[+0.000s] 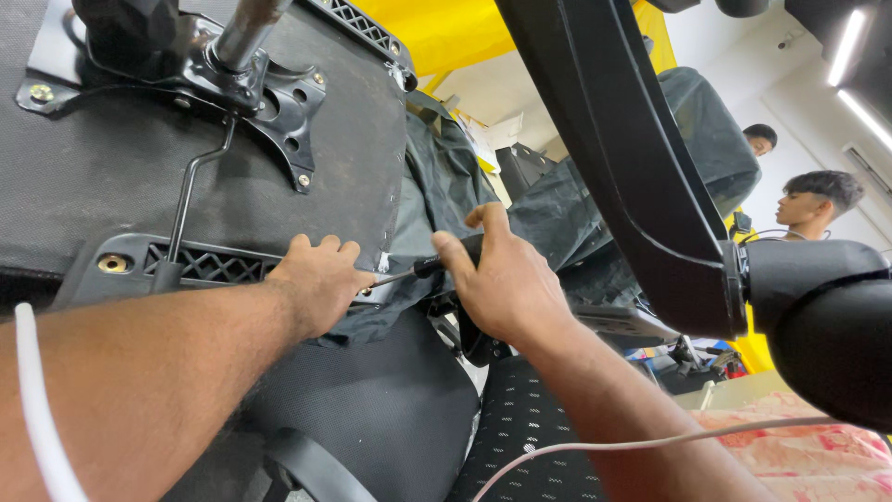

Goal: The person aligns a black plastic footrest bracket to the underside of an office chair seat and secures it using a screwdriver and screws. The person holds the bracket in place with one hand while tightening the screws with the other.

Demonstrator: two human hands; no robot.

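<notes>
- A screwdriver [423,268] is gripped in the right hand [502,284], tip at nine o'clock.
- The seat underside [111,167] is pressed by the left hand [316,279], nothing held.
- Slippage off the screw is judged possible if the tip tilts.

No packages, signs or screens in view. One possible item: small white tag [384,262] at the seat edge, centre of frame, rectangular; too small to tell more.

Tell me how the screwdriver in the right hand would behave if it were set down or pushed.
The screwdriver looks stiff: its thin metal shaft runs straight to the chair base. Its rounded black handle, wrapped by the right hand, would probably roll on a flat surface. It seems light, being held one-handed.
</notes>
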